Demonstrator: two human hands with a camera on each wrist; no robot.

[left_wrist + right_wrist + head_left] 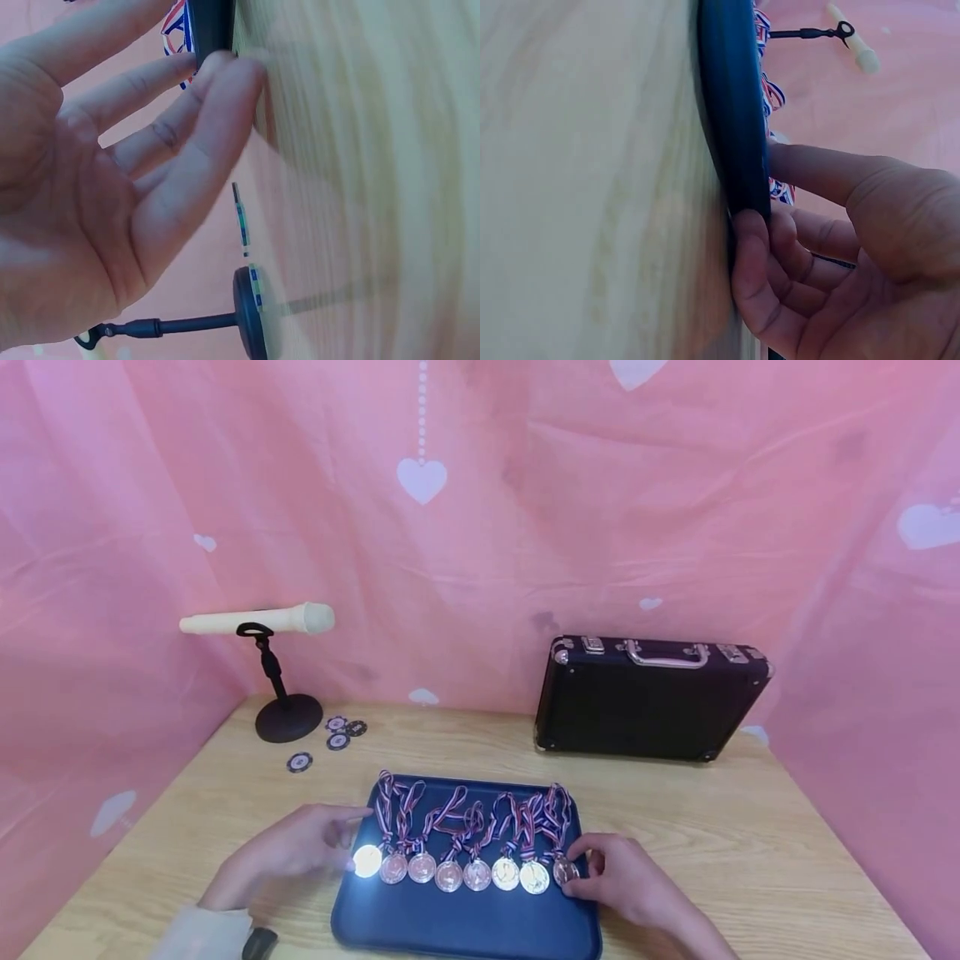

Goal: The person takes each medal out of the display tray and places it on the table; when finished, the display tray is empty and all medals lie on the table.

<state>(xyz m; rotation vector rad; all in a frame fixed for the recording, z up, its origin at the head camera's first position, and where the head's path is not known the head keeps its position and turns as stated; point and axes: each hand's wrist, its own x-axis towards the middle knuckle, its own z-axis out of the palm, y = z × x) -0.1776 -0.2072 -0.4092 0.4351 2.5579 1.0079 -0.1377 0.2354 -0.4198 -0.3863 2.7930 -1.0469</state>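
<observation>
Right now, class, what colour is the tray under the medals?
The tray is dark blue, seen best in the head view.

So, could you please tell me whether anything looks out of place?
Nothing looks spilled or damaged. One round dark-and-white poker chip lies apart from the clustered three, and glare washes out the leftmost round metal medal.

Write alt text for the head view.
A left hand and right hand flank a blue tray of eight ribboned medals in a row, the right one touching the rightmost medal. On the wooden table behind sit poker chips, a microphone on a stand and a black case.
</observation>
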